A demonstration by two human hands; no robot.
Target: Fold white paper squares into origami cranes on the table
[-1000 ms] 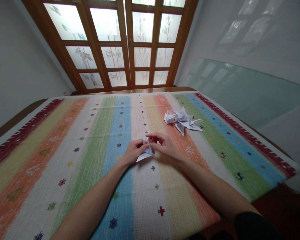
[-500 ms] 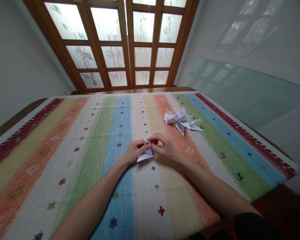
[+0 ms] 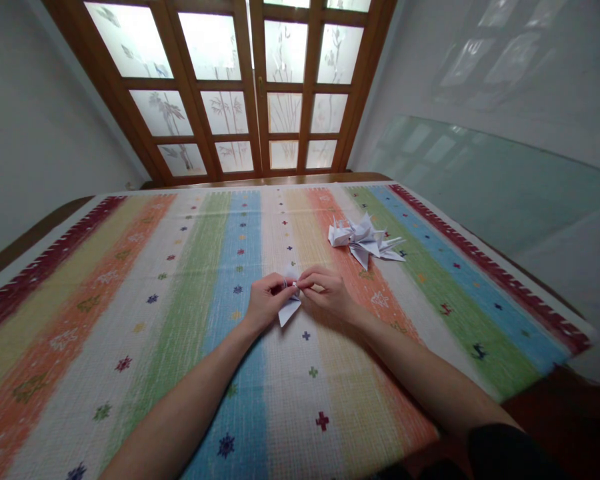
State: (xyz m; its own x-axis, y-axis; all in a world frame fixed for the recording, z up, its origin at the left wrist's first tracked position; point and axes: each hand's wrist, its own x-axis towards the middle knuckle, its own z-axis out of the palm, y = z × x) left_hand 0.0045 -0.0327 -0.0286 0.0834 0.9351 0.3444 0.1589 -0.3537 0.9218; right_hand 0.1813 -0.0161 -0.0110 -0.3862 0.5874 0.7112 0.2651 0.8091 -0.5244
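A small white folded paper piece point(image 3: 289, 308) sits between both hands, just above the striped tablecloth point(image 3: 180, 320) near the table's middle. My left hand point(image 3: 266, 300) pinches its left side with curled fingers. My right hand point(image 3: 325, 291) pinches its top edge, thumb and forefinger pressed together. The fingertips of the two hands meet over the paper, and a pointed corner of it sticks out below them. Much of the paper is hidden by the fingers.
A pile of finished white folded paper figures point(image 3: 364, 240) lies on the orange and green stripes beyond my right hand. A wooden glazed door point(image 3: 260, 87) stands behind the table. The table's right edge point(image 3: 530, 293) runs close to a wall.
Both hands have drawn together and lifted the paper slightly. The paper has turned so that its point now hangs down below the fingers instead of lying out flat.
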